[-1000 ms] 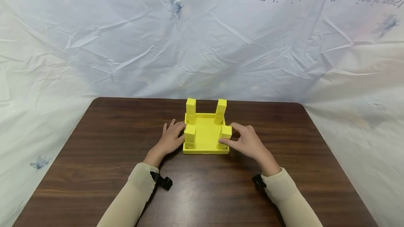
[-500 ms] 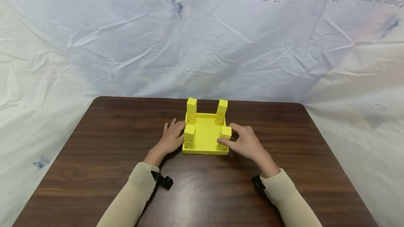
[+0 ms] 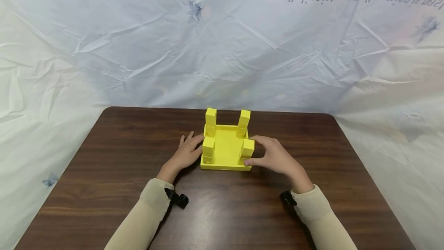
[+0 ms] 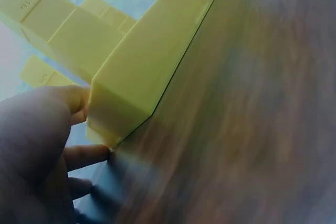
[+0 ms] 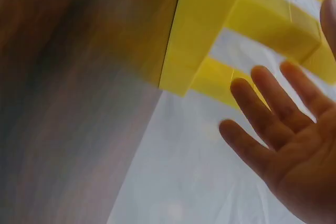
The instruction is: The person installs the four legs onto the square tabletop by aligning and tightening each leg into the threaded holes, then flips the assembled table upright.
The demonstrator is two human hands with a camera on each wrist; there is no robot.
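A shallow yellow tray (image 3: 226, 151) lies on the table with an upright square post at each corner. My left hand (image 3: 186, 152) rests at its left side, fingers nearly straight. In the left wrist view, that hand (image 4: 37, 135) touches the tray's wall (image 4: 142, 61) near a corner. My right hand (image 3: 277, 156) is spread beside the near right post (image 3: 248, 149), the thumb in front of its foot. The right wrist view shows this hand (image 5: 304, 150) with fingers extended and apart from the tray's wall (image 5: 191, 40). The near left post (image 3: 209, 149) stands upright.
The dark wood table (image 3: 222, 211) spreads around the tray. Its far edge runs close behind the two far posts (image 3: 211, 119). A pale wrinkled sheet (image 3: 222, 49) with printed writing hangs behind and at both sides. Each wrist wears a black strap.
My right thumb has come off the upper part of the near right post and lowered to its foot, and the hand has opened wider. The left hand and the tray stay nearly still.
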